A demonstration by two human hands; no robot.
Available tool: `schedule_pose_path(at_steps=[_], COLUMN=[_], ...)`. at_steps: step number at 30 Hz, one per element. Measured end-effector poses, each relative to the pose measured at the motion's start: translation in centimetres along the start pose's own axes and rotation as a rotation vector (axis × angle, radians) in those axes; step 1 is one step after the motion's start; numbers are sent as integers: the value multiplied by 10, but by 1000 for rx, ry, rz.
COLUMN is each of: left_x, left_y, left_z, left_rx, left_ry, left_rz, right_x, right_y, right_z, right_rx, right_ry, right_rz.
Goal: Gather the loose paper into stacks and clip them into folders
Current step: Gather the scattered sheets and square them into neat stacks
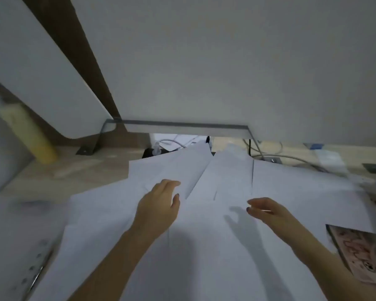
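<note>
Loose white paper sheets [224,177] lie fanned and overlapping across the wooden desk in front of me. My left hand [159,203] rests flat on the sheets left of centre, fingers spread, holding nothing. My right hand [267,210] hovers just above the paper to the right, fingers slightly curled and apart, casting a shadow on the sheets. A punched sheet or folder with a metal clip strip [34,272] lies at the lower left, blurred.
A patterned pink folder or book [360,255] peeks from under the paper at the lower right. A yellow bottle [28,131] stands at the left. White divider panels with a metal bracket [182,127] rise behind the desk, and cables [291,158] trail at the back right.
</note>
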State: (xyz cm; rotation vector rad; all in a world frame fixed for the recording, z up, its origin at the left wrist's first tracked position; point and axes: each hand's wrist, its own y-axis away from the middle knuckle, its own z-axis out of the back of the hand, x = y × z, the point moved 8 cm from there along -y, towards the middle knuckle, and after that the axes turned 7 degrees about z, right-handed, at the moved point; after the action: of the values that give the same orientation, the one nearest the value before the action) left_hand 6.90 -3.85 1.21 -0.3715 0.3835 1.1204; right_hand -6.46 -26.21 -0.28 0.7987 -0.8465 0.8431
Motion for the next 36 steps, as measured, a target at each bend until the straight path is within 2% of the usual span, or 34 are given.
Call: schedule_pose_path(at_steps=[5,7,9,13,20,23,26,28,32,36], left_x=[57,83,113,150,149,157,160,159,160,162], left_y=[50,62,72,93,83,73,65,62,58,52], left_z=[-77,-83,-75,-56,-50,-50,-52,-53,-55,-55], left_rx=[147,102,28,-41,-12,10,32,30,75,193], left_ry=[-41,-98,-136,-81,-60,-13,-28,-35,9,35], left_rz=[43,122,274,483,452,457,441,429,429,504], right_x=[-66,-82,-90,-96,-80,-64,-39,-26,-26,-24], right_y=[18,29,39,52,37,17,-13,-35,-68,-69], right_z=[-30,-36,-39,-55,-102,-115,-109,-109,-119,-122], right_rx=[-117,-153,-179,-181,-52,-3,-101,-90,128,182], right_ry=[14,43,67,73,-45,182,476,596,746,883], right_rz=[-72,-83,-75,-98,-52,74,287,377,319,263])
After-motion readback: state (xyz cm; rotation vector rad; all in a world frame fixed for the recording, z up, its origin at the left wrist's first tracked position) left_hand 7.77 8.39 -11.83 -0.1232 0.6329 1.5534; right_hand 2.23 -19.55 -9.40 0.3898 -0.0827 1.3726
